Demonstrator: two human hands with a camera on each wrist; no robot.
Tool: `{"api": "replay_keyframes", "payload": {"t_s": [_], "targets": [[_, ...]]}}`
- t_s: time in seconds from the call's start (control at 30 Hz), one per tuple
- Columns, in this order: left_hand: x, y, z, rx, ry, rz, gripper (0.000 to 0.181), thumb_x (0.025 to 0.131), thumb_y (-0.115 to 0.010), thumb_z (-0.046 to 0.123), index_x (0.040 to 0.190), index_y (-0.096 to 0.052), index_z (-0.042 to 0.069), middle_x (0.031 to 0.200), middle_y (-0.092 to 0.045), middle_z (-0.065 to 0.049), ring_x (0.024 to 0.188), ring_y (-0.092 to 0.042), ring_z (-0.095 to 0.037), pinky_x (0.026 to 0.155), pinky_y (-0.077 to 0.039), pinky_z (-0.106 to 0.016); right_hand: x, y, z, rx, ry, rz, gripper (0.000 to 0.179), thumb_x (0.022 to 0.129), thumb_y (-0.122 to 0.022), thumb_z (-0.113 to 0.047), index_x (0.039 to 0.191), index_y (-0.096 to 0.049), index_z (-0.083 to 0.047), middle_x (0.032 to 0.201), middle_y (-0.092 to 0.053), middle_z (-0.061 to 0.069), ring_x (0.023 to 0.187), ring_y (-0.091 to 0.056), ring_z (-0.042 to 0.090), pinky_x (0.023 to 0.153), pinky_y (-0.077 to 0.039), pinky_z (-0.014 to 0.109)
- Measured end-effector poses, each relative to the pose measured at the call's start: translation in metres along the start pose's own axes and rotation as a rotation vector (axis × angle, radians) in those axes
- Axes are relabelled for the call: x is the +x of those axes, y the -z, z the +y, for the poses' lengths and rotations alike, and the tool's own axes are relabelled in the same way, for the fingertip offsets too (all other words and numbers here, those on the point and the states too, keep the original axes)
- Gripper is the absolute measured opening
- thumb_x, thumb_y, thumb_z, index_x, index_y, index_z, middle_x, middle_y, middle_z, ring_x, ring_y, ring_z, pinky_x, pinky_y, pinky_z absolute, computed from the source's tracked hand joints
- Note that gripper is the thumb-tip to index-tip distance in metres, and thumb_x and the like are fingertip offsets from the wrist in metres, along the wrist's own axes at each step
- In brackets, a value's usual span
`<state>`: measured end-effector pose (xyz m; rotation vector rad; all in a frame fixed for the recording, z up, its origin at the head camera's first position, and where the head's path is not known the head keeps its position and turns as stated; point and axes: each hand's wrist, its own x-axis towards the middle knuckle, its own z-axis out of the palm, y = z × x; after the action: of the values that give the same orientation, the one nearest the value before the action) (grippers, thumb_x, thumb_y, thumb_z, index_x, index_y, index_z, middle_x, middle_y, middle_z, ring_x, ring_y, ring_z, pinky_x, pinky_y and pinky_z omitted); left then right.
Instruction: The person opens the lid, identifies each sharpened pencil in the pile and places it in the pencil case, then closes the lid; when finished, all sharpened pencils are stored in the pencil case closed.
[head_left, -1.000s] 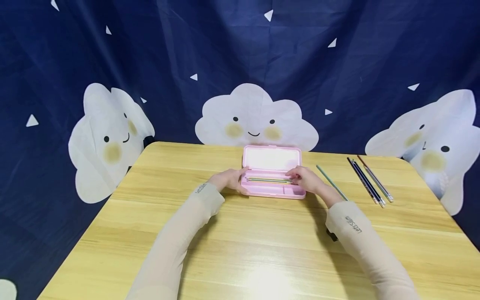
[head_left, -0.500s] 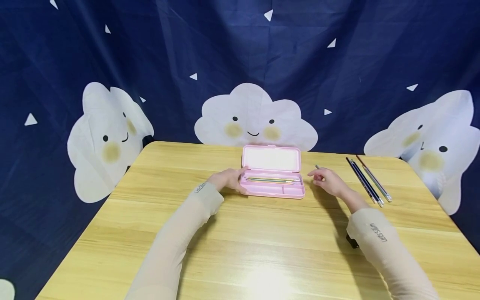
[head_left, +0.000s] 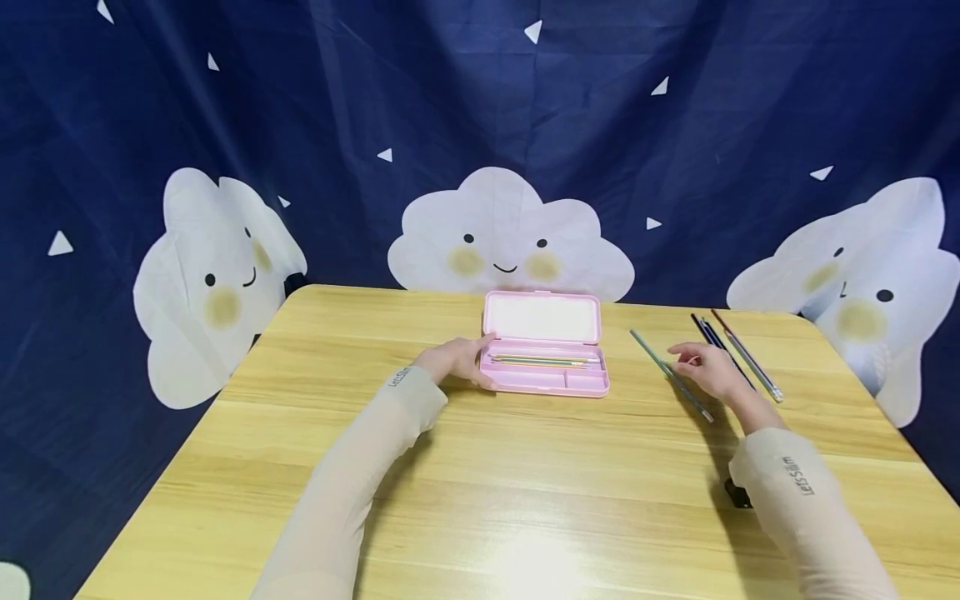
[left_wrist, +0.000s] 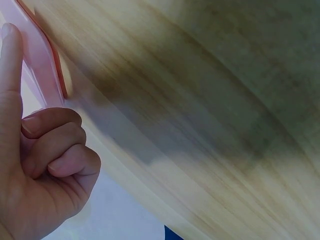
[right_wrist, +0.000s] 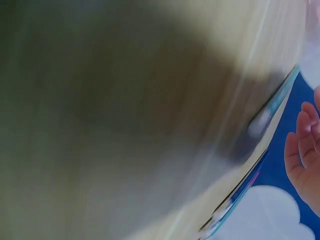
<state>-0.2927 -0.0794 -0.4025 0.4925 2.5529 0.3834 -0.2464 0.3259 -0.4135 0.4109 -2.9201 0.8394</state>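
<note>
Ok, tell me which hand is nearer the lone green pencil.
Right. The right hand is close beside the green pencil, contact unclear; the left hand is farther off, holding the pink pencil case by its left end.

A navy cloth backdrop, softly creased and printed with 3 smiling white clouds and scattered white triangles, hangs behind a pale wood-grain bench with rounded far corners. Bright glare gleams off its near surface; another white shape shows at lower left.
</note>
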Motion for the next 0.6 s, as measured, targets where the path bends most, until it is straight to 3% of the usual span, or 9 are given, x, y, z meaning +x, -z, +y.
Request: {"api": "replay_keyframes", "payload": {"t_s": [0.4, 0.6], "targets": [[0.002, -0.002, -0.003, -0.007, -0.002, 0.009, 0.107, 0.068, -0.072, 0.053, 0.148, -0.007, 0.025, 0.143, -0.032, -0.020, 0.130, -0.033, -0.027, 0.108, -0.028, -0.039, -0.019, 0.014, 0.028, -0.101, -0.105, 0.096, 0.027, 0.084, -0.059, -0.003, 0.105, -0.056, 0.014, 0.076, -0.057, 0.018, 0.070, -0.051, 0.027, 0.061, -0.039, 0.035], [0.001, -0.002, -0.004, -0.003, -0.008, 0.015, 0.106, 0.069, -0.072, 0.053, 0.148, -0.007, 0.024, 0.142, -0.034, -0.020, 0.130, -0.034, -0.027, 0.108, -0.028, -0.038, -0.027, 0.024, 0.035, -0.132, -0.214, 0.074, 0.027, 0.088, -0.053, -0.006, 0.107, -0.053, 0.014, 0.080, -0.056, 0.026, 0.070, -0.053, 0.035, 0.056, -0.041, 0.038]]}}
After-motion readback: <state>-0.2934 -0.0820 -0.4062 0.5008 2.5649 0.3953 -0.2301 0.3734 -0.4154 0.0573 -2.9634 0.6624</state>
